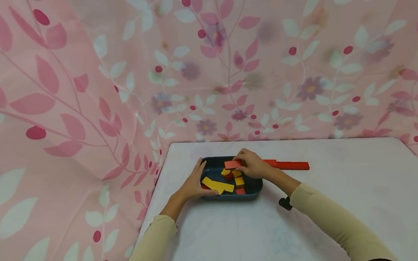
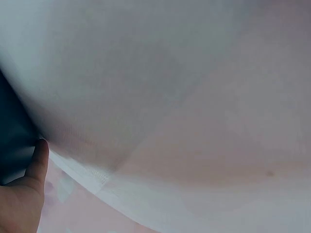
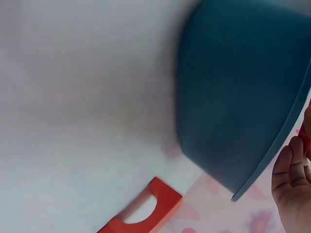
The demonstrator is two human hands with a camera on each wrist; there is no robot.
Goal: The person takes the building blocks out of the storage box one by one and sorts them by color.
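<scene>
A dark blue bin (image 1: 251, 195) holds several red and yellow blocks, including a yellow block (image 1: 216, 185) lying slantwise on top at the left. My left hand (image 1: 195, 185) grips the bin's left end, its fingers at the far corner and its thumb along the front rim. In the left wrist view a fingertip (image 2: 42, 150) meets the bin's dark edge. My right hand (image 1: 253, 164) pinches a red block (image 1: 232, 165) over the back right part of the bin. That red block shows only partly beside the fingers (image 3: 284, 162) in the right wrist view.
To the right of the bin, long red blocks (image 1: 292, 165) lie in a row on the white table (image 1: 344, 185). One red block (image 3: 170, 201) there has an arched cutout. A pink floral cloth (image 1: 280, 60) hangs behind and to the left of the table.
</scene>
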